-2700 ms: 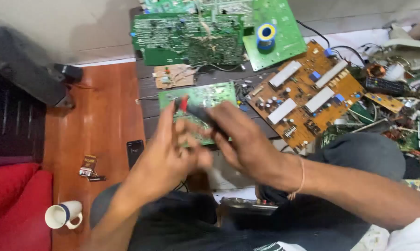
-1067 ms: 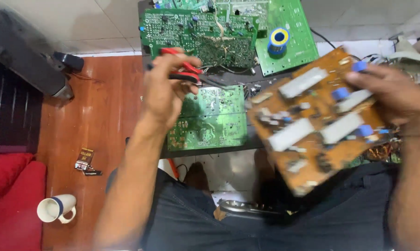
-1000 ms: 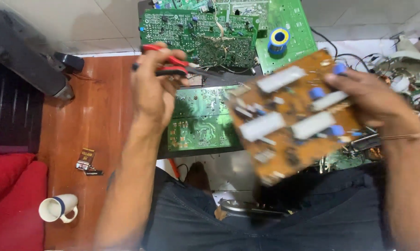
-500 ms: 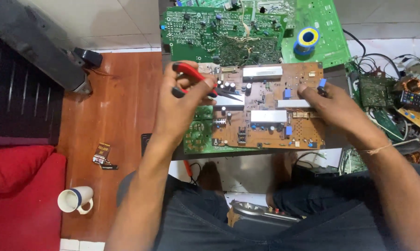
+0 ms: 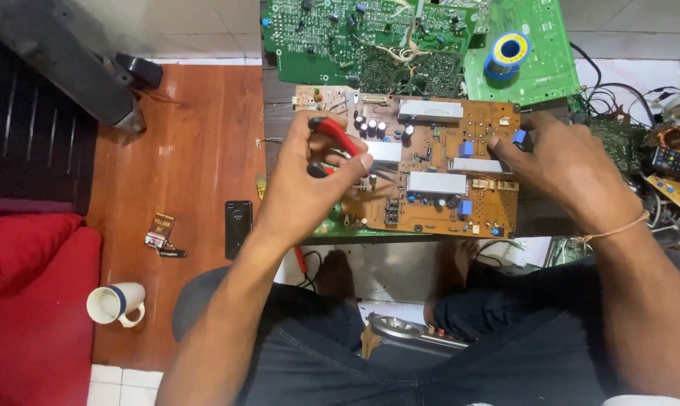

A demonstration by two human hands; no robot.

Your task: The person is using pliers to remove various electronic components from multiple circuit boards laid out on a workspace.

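A white mug (image 5: pixel 116 304) stands on the wooden floor (image 5: pixel 197 150) at far left, a small brown packet (image 5: pixel 160 226) beyond it. At the counter's near edge, the left hand (image 5: pixel 310 192) clenches red-handled pliers (image 5: pixel 332 135) over a brown circuit board (image 5: pixel 438 169); the right hand (image 5: pixel 569 169) pinches the board's right edge. A yellow-and-blue solder spool (image 5: pixel 509 53) rests on a green board (image 5: pixel 539 64) behind.

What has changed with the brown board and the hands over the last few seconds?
The brown circuit board, lifted and tilted in the right hand a second ago, now lies flat on the table over the green board; the right hand still rests on its right edge. The left hand kept the red-handled pliers and brought them down to the board's left side. The solder spool and mug stayed put.
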